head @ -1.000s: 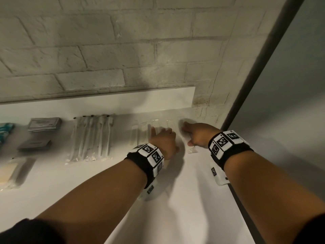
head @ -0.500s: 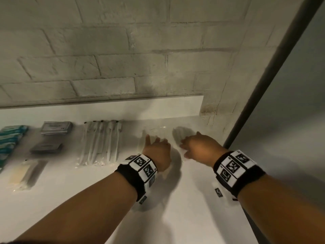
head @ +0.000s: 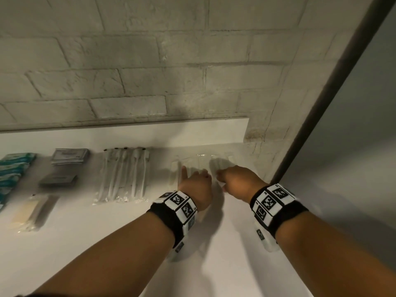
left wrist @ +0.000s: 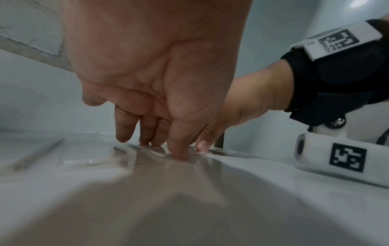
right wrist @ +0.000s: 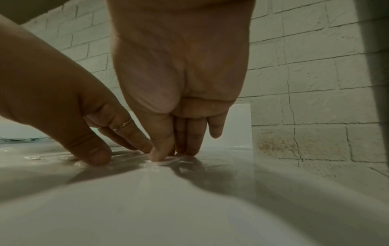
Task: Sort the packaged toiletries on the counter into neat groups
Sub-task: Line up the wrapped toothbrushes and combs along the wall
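On the white tabletop (head: 225, 254), head view: groups already laid in a row along the back. From the left: teal packets (head: 12, 168), grey sachets (head: 69, 156), a yellowish wrapped item (head: 30, 211), wrapped toothbrushes (head: 124, 174), side by side. At the right end, clear packets (head: 199, 162), pale and hard to count. Left hand (head: 196, 187) and right hand (head: 237, 181) both rest on that last group.

Left wrist view: left-hand fingers (left wrist: 179, 146) extended, close together, tips pressing crinkled clear film; right hand (left wrist: 242, 106) alongside, thumb down on the same film.

Right wrist view: right-hand fingers (right wrist: 189, 138) straight, pressed together, tips on the film; left hand (right wrist: 63, 108) just beside, fingers slightly spread, ring visible.

Status, judged: sorting nearly complete; only squaring of the clear packets appears outstanding.
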`<state>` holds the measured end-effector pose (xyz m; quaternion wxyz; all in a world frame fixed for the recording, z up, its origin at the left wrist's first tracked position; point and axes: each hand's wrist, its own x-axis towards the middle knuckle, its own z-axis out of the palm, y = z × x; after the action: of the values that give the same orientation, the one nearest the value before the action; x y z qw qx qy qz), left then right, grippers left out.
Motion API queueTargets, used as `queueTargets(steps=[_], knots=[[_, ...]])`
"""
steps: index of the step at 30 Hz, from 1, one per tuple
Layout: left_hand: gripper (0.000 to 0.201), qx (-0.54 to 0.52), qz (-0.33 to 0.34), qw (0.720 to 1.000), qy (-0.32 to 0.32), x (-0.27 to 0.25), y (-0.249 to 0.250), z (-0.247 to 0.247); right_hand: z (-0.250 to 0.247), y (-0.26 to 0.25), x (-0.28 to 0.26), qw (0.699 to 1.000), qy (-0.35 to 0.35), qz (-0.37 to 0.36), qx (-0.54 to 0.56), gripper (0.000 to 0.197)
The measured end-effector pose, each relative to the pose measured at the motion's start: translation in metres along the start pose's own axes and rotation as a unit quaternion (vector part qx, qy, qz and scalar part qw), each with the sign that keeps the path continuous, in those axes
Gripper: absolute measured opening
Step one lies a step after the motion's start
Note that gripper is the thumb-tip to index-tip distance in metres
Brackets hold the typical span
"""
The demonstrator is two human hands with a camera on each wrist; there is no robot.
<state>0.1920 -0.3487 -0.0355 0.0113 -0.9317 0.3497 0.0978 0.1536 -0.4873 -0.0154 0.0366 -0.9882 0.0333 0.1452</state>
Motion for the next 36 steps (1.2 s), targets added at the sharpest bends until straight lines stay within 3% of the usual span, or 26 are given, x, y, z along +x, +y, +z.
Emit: queueTargets(steps=[5,10,12,16,25,32,36], knots=[[0.056,0.001,-0.005,1.000,-0.003,-0.004,-0.002,-0.002,0.001,0.001,-0.001,1.000,-0.010,-0.002,0.002,0.040],[0.061,0.053,-0.035,0.998,-0.015,-0.017,-0.037,-0.016,0.001,-0.001,-0.011,0.999,0.013,-0.035,0.022,0.060],[0.060,0.081,-0.037,0.995,-0.037,-0.024,-0.048,-0.014,0.000,-0.011,-0.013,0.998,0.016,-0.066,0.011,0.055],[0.061,0.074,-0.038,0.995,-0.062,-0.033,-0.042,-0.003,0.007,-0.037,-0.013,0.995,-0.041,-0.087,-0.039,0.044],[0.059,0.041,-0.044,0.996,-0.061,-0.024,-0.038,-0.003,0.007,-0.042,-0.011,0.993,-0.059,-0.085,-0.055,0.046],[0.067,-0.011,-0.046,0.997,-0.066,-0.043,-0.053,-0.012,0.006,-0.050,-0.017,0.995,-0.009,-0.094,-0.014,0.051],[0.069,0.029,-0.036,0.990,-0.137,-0.057,-0.063,-0.015,0.010,-0.070,-0.015,0.992,-0.015,-0.123,-0.032,0.048]])
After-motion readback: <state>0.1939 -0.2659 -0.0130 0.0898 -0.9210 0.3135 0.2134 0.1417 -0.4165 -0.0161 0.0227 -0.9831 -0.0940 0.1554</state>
